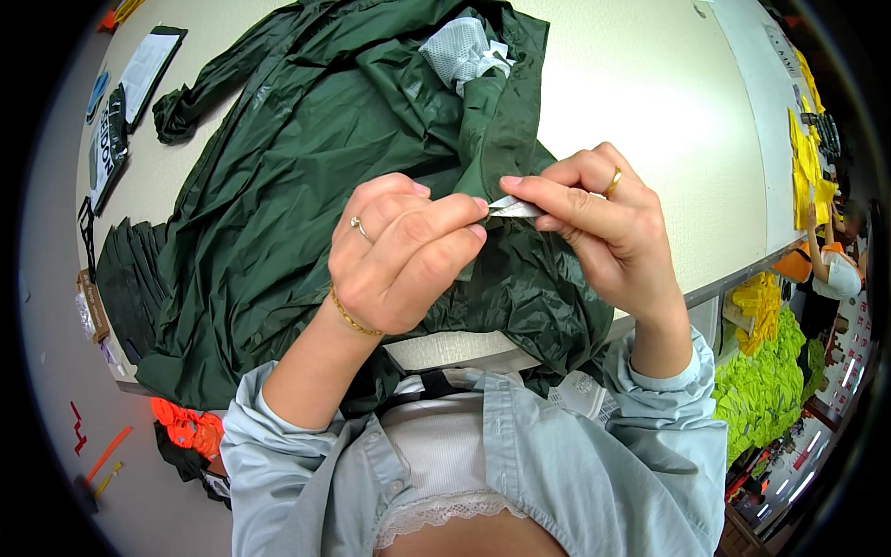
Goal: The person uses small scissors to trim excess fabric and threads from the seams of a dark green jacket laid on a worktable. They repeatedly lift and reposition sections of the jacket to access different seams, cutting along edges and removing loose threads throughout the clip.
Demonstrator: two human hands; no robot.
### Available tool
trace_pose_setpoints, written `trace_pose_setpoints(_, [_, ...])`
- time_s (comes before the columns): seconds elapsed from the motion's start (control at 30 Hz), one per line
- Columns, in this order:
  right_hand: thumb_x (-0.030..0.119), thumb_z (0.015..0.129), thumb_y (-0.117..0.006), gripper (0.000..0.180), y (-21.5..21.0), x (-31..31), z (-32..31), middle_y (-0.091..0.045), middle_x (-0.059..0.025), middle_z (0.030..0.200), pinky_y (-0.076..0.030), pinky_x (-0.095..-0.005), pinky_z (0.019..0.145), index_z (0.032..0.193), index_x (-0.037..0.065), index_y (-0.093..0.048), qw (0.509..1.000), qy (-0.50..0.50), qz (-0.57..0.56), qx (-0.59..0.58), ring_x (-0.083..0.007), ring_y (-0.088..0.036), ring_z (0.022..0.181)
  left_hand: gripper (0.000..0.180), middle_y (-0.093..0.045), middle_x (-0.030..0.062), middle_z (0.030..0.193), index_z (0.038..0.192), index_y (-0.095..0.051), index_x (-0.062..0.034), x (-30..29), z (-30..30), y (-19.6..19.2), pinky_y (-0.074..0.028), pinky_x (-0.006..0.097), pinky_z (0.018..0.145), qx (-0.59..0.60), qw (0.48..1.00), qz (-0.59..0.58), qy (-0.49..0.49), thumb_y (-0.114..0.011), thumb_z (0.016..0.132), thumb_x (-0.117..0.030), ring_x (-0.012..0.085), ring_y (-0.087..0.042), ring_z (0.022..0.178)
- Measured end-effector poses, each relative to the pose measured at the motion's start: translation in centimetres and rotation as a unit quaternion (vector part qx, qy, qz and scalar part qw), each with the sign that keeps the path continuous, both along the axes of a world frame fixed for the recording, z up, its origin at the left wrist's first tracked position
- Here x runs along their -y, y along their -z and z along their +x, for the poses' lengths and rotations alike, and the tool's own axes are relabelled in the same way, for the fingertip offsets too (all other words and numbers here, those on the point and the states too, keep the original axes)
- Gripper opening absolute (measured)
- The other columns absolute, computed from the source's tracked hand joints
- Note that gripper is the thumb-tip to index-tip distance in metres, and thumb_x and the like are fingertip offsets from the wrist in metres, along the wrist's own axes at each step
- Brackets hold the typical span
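A dark green raincoat-like garment (306, 176) lies spread and creased over the table before me, its shiny fabric bunched near my body. Above its front strip both hands meet. My right hand (599, 218) pinches a small silvery-white pointed piece (516, 208) between thumb and fingers; its exact kind cannot be made out. Closed beside it, my left hand (404, 246) has its fingertips at the tip of that piece, and what they pinch is hidden. White mesh lining (457, 51) with a small white label shows at the garment's collar.
On the pale table (650, 93), packaged items (153, 70) lie at the far left, with a stack of folded dark green pieces (130, 278) nearer. Yellow-green garments (766, 381) are heaped beyond the right edge. A person in a white top (840, 274) stands at far right.
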State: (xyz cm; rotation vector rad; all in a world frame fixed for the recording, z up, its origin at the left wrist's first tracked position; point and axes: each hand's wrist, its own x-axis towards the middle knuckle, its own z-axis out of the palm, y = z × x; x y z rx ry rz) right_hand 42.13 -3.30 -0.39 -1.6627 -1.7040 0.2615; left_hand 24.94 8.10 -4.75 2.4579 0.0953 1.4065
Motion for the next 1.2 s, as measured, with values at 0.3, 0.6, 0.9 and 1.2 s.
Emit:
trace_pose_setpoints(0.3, [0.005, 0.076, -0.066, 0.026, 0.8, 0.3, -0.3, -0.059, 0.0004, 0.073, -0.038, -0.0246, 0.062, 0.1, 0.011, -0.07, 0.993, 0.038, -0.004, -0.114, -0.0119, -0.048, 0.065, 0.01, -0.066, 0.0047, 0.085, 0.079, -0.061, -0.0062, 0.0, 0.0, 0.0, -0.049, 0.032, 0.065, -0.002, 1.0, -0.003, 0.002, -0.063, 0.069, -0.007, 0.015, -0.058, 0.069])
trace_pose_setpoints(0.6, [0.045, 0.078, -0.069, 0.06, 7.2, -0.6, 3.4, -0.056, 0.0, 0.083, -0.036, -0.0209, 0.054, 0.114, -0.001, -0.055, 0.774, 0.348, -0.182, -0.497, -0.0031, -0.04, 0.059, 0.03, -0.062, 0.0092, 0.077, 0.088, -0.057, -0.0031, 1.7, -0.1, 0.3, -0.05, 0.029, 0.061, -0.01, 0.986, -0.152, -0.074, -0.074, 0.064, 0.004, 0.0224, -0.061, 0.068])
trace_pose_setpoints(0.9, [0.024, 0.077, -0.073, 0.034, 14.9, -8.1, 11.1, -0.062, -0.0065, 0.083, -0.045, -0.0215, 0.052, 0.095, 0.001, -0.056, 0.659, 0.285, -0.159, -0.678, -0.0078, -0.048, 0.052, 0.034, -0.06, 0.0029, 0.086, 0.095, -0.064, -0.0074, 10.2, -0.4, 3.8, -0.051, 0.031, 0.066, -0.259, 0.868, -0.322, 0.274, -0.073, 0.063, -0.005, 0.0218, -0.062, 0.071])
trace_pose_setpoints(1.2, [-0.01, 0.061, -0.054, 0.033, 1.6, -4.6, 8.8, -0.056, -0.0021, 0.093, -0.04, -0.0225, 0.073, 0.091, -0.001, -0.067, 0.89, -0.186, -0.137, -0.392, -0.0098, -0.052, 0.084, 0.051, -0.051, 0.0144, 0.126, 0.12, -0.051, -0.0006, -5.8, 1.1, -2.5, -0.034, 0.039, 0.102, -0.091, 0.979, -0.167, -0.076, -0.057, 0.069, -0.001, 0.0318, -0.046, 0.12])
